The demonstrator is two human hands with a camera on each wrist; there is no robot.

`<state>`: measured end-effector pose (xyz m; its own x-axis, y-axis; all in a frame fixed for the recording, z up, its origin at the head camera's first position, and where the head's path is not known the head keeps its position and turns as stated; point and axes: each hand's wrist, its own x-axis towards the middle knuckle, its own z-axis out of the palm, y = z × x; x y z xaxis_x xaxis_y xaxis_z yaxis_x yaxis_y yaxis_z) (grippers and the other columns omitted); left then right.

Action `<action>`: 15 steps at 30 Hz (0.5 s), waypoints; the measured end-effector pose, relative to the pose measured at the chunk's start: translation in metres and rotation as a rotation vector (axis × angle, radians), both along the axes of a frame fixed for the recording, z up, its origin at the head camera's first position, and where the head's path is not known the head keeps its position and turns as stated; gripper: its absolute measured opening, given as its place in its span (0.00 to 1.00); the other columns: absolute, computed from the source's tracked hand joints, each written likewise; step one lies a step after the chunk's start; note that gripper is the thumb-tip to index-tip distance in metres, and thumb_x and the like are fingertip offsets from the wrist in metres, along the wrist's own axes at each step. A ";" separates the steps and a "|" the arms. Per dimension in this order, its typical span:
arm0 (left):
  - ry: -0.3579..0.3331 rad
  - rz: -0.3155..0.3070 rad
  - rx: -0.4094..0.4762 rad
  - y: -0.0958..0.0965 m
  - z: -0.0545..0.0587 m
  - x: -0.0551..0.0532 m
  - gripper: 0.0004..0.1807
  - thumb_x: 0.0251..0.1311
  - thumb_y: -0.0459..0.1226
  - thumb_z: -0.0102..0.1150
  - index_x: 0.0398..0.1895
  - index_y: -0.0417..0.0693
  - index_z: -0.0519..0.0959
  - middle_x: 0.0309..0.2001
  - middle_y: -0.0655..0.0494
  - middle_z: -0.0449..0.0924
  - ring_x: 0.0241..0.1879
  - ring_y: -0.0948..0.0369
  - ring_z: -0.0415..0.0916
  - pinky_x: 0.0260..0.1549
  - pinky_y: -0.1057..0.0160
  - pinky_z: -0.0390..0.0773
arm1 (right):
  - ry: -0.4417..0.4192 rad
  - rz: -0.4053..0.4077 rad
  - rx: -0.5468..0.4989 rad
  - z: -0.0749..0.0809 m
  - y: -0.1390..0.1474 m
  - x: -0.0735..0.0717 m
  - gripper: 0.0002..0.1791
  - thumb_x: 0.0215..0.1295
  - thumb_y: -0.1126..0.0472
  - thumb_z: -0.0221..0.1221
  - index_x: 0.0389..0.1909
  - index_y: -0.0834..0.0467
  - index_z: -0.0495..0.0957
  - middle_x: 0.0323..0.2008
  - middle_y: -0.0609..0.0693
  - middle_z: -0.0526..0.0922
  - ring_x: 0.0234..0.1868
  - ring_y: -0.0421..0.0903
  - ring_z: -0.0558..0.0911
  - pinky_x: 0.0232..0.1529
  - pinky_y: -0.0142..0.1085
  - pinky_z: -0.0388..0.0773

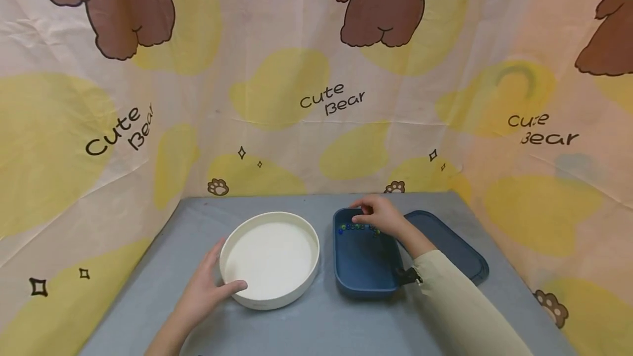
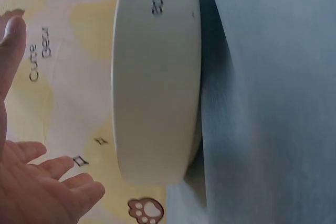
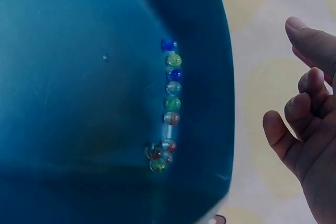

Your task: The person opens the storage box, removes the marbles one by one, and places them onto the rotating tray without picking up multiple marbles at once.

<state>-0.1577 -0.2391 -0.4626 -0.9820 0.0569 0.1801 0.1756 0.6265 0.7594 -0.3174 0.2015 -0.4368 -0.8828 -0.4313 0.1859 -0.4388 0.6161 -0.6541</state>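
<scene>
A round white tray point(image 1: 271, 304) with a low wall stands on the table, and its side fills much of the left wrist view. My left hand point(image 1: 210, 284) is at its left side, fingers spread, thumb reaching over the near rim. To the right, a deep blue rectangular box point(image 1: 366, 273) holds several glass marbles point(image 3: 173, 88) lined up along its far end, in blue, green, yellow and reddish tints. Above that far end is my right hand point(image 1: 381, 215), its fingers loosely bent. Nothing shows between those fingers in the right wrist view.
A flat dark blue lid point(image 1: 452, 246) lies right of the box, partly hidden by the right forearm. A grey-blue cloth covers the table point(image 1: 296, 334). Around it hangs a curtain point(image 1: 277, 87) printed with bears.
</scene>
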 end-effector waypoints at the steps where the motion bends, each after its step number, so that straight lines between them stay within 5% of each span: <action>1: -0.005 -0.001 -0.004 -0.003 -0.002 -0.001 0.63 0.48 0.49 0.81 0.82 0.47 0.50 0.80 0.36 0.50 0.77 0.32 0.49 0.69 0.23 0.56 | -0.017 0.001 -0.001 -0.001 -0.001 -0.001 0.18 0.67 0.57 0.68 0.56 0.57 0.84 0.25 0.47 0.72 0.24 0.44 0.68 0.27 0.35 0.68; 10: -0.138 -0.042 0.017 -0.021 -0.014 -0.011 0.69 0.49 0.49 0.81 0.84 0.50 0.40 0.81 0.32 0.38 0.76 0.27 0.44 0.72 0.28 0.55 | -0.093 0.004 0.015 -0.012 -0.012 -0.007 0.17 0.66 0.59 0.69 0.55 0.53 0.85 0.19 0.46 0.66 0.19 0.43 0.63 0.27 0.34 0.67; 15: -0.127 -0.058 0.041 -0.027 -0.024 -0.014 0.68 0.50 0.46 0.81 0.83 0.41 0.41 0.80 0.29 0.38 0.74 0.25 0.47 0.73 0.33 0.58 | -0.108 0.016 0.054 -0.020 -0.019 -0.014 0.16 0.65 0.59 0.70 0.53 0.55 0.86 0.19 0.45 0.66 0.20 0.43 0.64 0.26 0.33 0.65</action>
<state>-0.1716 -0.2656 -0.4863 -0.9923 0.1093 0.0584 0.1118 0.5859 0.8026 -0.3310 0.1820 -0.4568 -0.8896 -0.4519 0.0658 -0.3771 0.6455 -0.6642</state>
